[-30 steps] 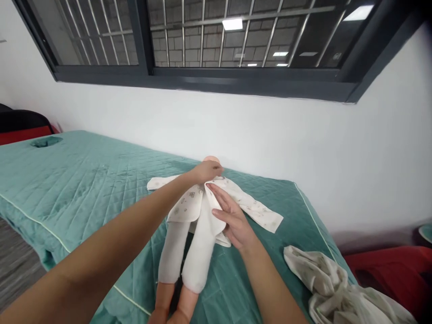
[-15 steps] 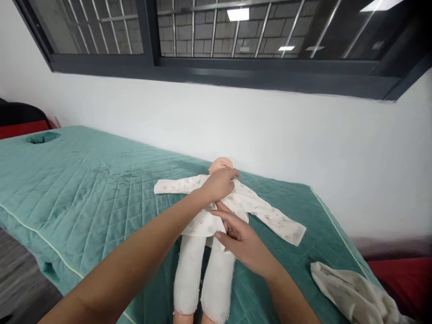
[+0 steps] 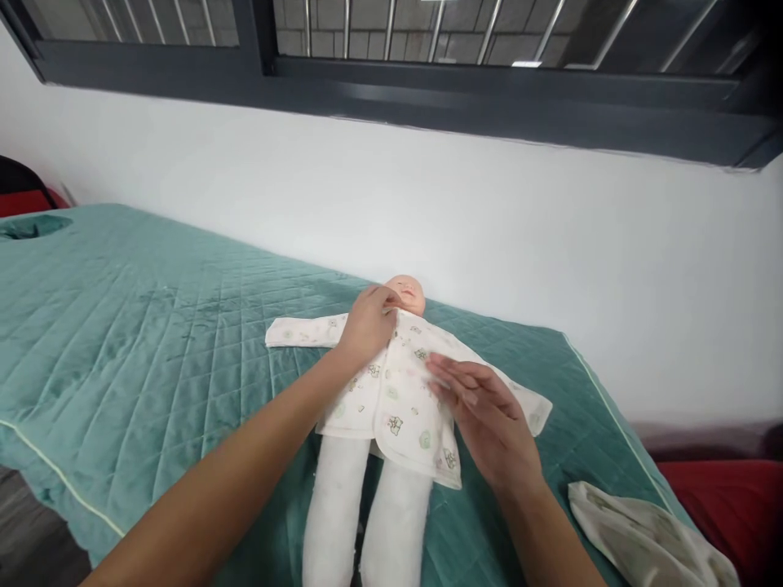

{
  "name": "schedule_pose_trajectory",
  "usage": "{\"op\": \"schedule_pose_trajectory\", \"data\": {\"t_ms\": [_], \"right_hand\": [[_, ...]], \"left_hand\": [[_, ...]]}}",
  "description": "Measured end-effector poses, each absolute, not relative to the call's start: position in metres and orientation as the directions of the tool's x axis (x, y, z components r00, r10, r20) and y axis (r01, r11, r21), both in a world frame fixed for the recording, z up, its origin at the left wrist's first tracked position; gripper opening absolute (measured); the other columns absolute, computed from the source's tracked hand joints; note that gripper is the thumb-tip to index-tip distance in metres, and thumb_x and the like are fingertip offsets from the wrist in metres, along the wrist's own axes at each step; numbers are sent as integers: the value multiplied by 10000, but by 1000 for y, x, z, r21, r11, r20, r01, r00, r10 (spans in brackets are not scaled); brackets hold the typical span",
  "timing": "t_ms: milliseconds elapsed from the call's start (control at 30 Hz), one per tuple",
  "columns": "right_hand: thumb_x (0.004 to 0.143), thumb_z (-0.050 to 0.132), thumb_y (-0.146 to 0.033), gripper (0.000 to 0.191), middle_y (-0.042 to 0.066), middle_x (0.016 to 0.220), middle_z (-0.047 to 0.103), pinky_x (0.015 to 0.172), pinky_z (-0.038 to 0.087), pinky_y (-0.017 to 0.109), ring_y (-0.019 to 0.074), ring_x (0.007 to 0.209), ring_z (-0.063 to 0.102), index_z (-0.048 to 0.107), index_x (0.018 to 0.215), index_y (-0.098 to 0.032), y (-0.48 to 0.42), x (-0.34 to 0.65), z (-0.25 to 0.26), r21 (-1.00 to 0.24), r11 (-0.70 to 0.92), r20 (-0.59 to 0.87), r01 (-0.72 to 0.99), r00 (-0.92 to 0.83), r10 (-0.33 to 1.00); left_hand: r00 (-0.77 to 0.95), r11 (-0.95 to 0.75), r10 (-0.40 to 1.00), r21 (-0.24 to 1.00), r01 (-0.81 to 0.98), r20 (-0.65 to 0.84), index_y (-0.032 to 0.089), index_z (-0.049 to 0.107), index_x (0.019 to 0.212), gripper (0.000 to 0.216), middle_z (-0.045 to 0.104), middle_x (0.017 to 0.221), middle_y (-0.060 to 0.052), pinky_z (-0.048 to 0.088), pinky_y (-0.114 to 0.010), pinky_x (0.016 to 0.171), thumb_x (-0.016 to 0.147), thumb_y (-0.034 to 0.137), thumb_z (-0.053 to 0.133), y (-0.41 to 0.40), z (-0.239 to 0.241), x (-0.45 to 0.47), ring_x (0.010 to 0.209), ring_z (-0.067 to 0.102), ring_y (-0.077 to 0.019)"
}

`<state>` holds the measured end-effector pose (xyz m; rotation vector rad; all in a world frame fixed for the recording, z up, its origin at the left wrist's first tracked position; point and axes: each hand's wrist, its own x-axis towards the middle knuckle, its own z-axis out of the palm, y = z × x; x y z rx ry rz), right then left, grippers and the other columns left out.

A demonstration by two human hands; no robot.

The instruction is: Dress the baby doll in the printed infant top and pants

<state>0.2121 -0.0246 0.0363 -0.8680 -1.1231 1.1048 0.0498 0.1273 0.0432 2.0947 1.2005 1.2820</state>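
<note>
A baby doll (image 3: 409,292) lies on its back, head toward the wall, its white padded legs toward me. It wears a white baby shirt (image 3: 404,399) with small printed animals, the front panels lying together over the torso and the sleeves spread to both sides. At the neck, my left hand (image 3: 369,322) has its fingers closed on the shirt's collar edge. My right hand (image 3: 489,412) is over the chest on the right side, fingers stretched out and slightly blurred; whether they touch the cloth I cannot tell.
A green quilted cover (image 3: 183,342) with a hole at its far left end lies under the doll. Crumpled pale cloth (image 3: 642,530) rests at the lower right, near something red (image 3: 710,505). Behind are a white wall (image 3: 489,220) and a dark-framed window (image 3: 391,98).
My left hand has shifted left to the collar. My right hand has moved up and right off the shirt's lower front, which now lies spread flat over the torso. The camera view has tilted down.
</note>
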Motion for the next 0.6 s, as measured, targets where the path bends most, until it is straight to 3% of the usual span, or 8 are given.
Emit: {"op": "schedule_pose_trajectory", "data": {"t_ms": [133, 300, 433, 600], "right_hand": [[900, 652, -334, 284, 34, 1457, 534, 1201, 276, 512, 265, 1415, 404, 669, 1183, -317, -18, 209, 26, -932, 349, 354, 94, 43, 934], [926, 610, -361, 459, 3, 1594, 330, 1234, 155, 535, 262, 1507, 193, 547, 1379, -326, -17, 191, 19, -718, 458, 453, 524, -147, 879], [957, 555, -363, 475, -4, 1608, 299, 1235, 164, 522, 246, 1508, 192, 490, 1427, -328, -20, 188, 13, -675, 466, 481, 572, -138, 866], [958, 552, -366, 506, -5, 1609, 298, 1242, 185, 473, 231, 1489, 253, 452, 1452, -327, -50, 191, -6, -755, 365, 453, 545, 31, 891]], "left_hand": [[132, -566, 805, 680, 467, 579, 228, 605, 983, 192, 618, 1051, -44, 502, -356, 949, 880, 118, 486, 86, 19, 10, 1046, 582, -187], [10, -487, 828, 711, 507, 560, 224, 585, 1013, 199, 497, 1263, -92, 504, -375, 988, 878, 110, 495, 26, -22, -37, 1199, 538, -208], [134, -447, 887, 749, 488, 441, 240, 566, 1091, 285, 516, 1246, -79, 505, -370, 983, 858, 90, 502, -5, -36, -56, 1176, 557, -205], [268, -461, 887, 717, 523, 375, 246, 538, 1225, 404, 563, 1227, -73, 461, -420, 1007, 846, 105, 537, -18, -33, -60, 1143, 561, -231]]}}
